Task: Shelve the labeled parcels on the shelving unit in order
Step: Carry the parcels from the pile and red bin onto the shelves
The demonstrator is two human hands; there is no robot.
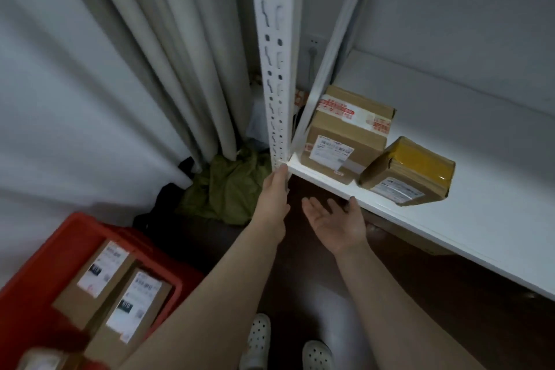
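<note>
Two labeled cardboard parcels stand at the left end of the white shelf (450,135): a larger box with red-printed tape (345,129) by the corner post, and a smaller box with yellow tape (411,171) to its right, overhanging the front edge slightly. My left hand (273,198) is flat against the foot of the perforated white post (274,69), holding nothing. My right hand (336,224) is palm up with fingers spread, just below the shelf's front edge, empty. A red crate (81,228) at lower left holds more labeled parcels (102,273).
Grey curtains hang at left behind the post. A green cloth bundle (228,186) and dark bags lie on the floor beside the shelving. A wall socket with a plug is behind the post. The shelf stretches right of the parcels. My white shoes show at the bottom.
</note>
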